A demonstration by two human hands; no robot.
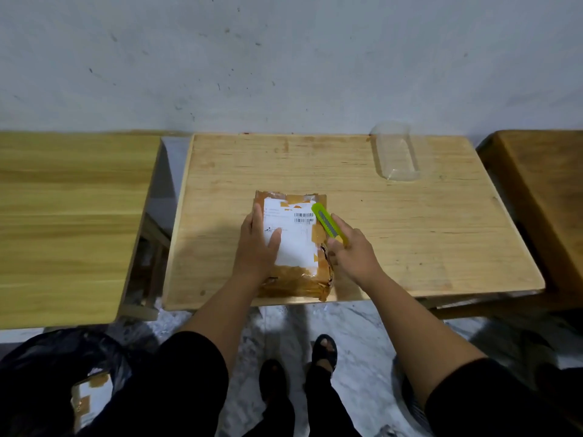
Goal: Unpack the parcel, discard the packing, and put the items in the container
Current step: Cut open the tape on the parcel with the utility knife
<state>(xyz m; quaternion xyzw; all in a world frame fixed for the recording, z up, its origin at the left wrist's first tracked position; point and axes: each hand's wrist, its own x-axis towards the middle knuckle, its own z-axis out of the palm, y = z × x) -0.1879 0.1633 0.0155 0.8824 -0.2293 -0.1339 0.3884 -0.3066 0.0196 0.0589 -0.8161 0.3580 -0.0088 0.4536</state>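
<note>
A brown taped parcel (299, 279) with a white shipping label lies near the front edge of the small wooden table (410, 234). My left hand (257, 244) rests flat on the parcel's left side, fingers spread over the label. My right hand (350, 250) grips a yellow-green utility knife (328, 223) at the parcel's right edge, where the wrapping looks torn. Its blade tip is hidden by my hand. A clear plastic container (396, 152) stands at the table's back right, with nothing visible in it.
A black rubbish bag (47, 373) at the lower left holds another taped package. A larger wooden table (69, 222) stands to the left, and a darker wooden table (542, 190) to the right. My legs and sandalled feet stand on a marbled floor.
</note>
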